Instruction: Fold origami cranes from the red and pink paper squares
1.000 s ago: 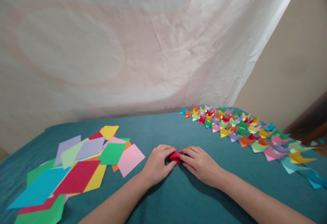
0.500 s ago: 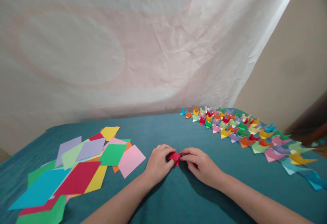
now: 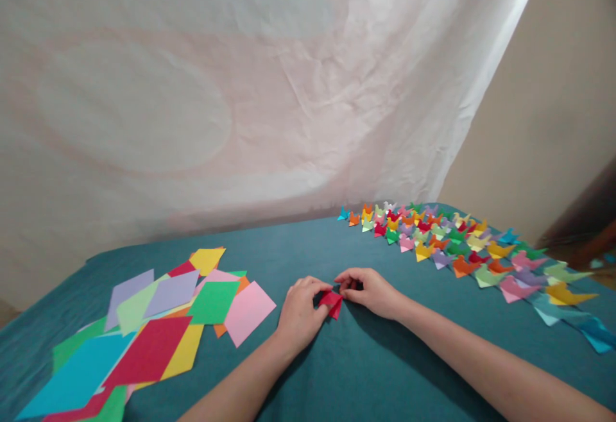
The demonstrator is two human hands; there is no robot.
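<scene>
A small folded red paper piece (image 3: 330, 302) sits between my two hands just above the teal tablecloth (image 3: 346, 371). My left hand (image 3: 301, 315) curls round its left side, fingers closed on it. My right hand (image 3: 366, 292) pinches its upper right tip with thumb and forefinger. Both forearms reach in from the bottom edge of the view.
Loose coloured paper squares (image 3: 158, 319) lie spread at the left. Several small folded paper birds (image 3: 462, 245) stand in rows along the right side toward the far corner. A creased white sheet (image 3: 216, 88) hangs behind the table, and a beige wall is at the right.
My right hand has lifted off the cloth and moved from lying over the red piece to pinching its tip. The red piece is slightly more unfolded. The view shifted a little.
</scene>
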